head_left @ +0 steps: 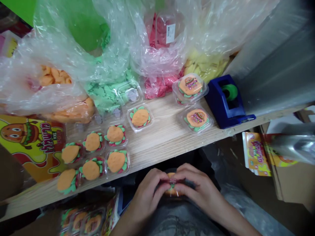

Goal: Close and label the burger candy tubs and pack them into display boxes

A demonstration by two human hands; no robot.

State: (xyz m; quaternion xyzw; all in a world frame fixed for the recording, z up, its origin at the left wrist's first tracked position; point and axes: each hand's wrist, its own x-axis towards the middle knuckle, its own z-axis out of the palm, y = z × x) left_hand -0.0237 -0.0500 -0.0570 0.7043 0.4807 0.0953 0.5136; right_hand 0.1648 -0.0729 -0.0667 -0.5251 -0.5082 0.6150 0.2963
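Observation:
Between my two hands, just past the front edge of the table, is a small clear plastic box (172,191) with an orange-and-green burger-shaped piece inside. My left hand (152,188) pinches its left side with thumb and fingers. On the other side my right hand (197,183) grips it the same way, both sets of fingertips nearly meeting at the middle. My fingers cover much of the box, so I cannot tell if its lid is fully closed. Closest on the table are a labelled box (197,118) and an open box with a burger piece (140,117).
Several burger pieces in clear trays (91,168) stand at the left. A second labelled box (190,88) sits beside a blue tape dispenser (222,101). Behind are plastic bags of orange (55,77), green (103,95), pink (156,87) and yellow pieces (206,67). Printed cards (256,154) lie right.

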